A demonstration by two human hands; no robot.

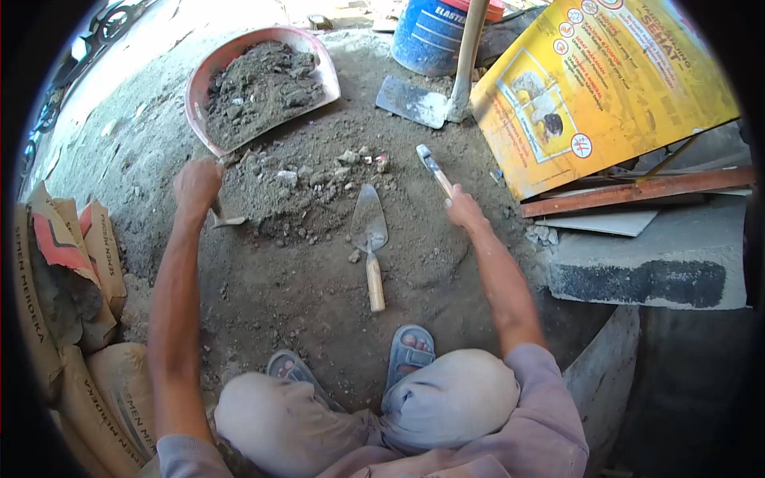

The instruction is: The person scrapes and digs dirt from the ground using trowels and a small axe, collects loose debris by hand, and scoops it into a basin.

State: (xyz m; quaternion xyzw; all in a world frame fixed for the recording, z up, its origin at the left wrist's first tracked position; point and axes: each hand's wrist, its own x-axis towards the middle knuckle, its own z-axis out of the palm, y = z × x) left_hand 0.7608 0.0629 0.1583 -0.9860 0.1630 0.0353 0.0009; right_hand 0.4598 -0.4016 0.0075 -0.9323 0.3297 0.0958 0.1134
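Observation:
My left hand (199, 189) is closed in a fist by the near corner of a red pan (325, 73) heaped with grey soil and rubble. Just below the fist a curved pale end of a tool (229, 221) sticks out; its kind is hard to make out. In my right hand (464, 207) is a narrow tool (434, 171) with a grey metal head and a pale handle, held slanting above the ground. Between my hands a pointed trowel (370, 223) lies flat, wooden handle towards me. Loose stones and soil (299, 191) spread beyond it.
A spade (414, 102) stands upright beside a blue bucket (428, 40). On the right a yellow printed board (613, 88) leans over planks (637, 193) and a concrete block (649, 267). Paper cement sacks (103, 382) crowd the left. My sandalled feet (410, 350) are close in front.

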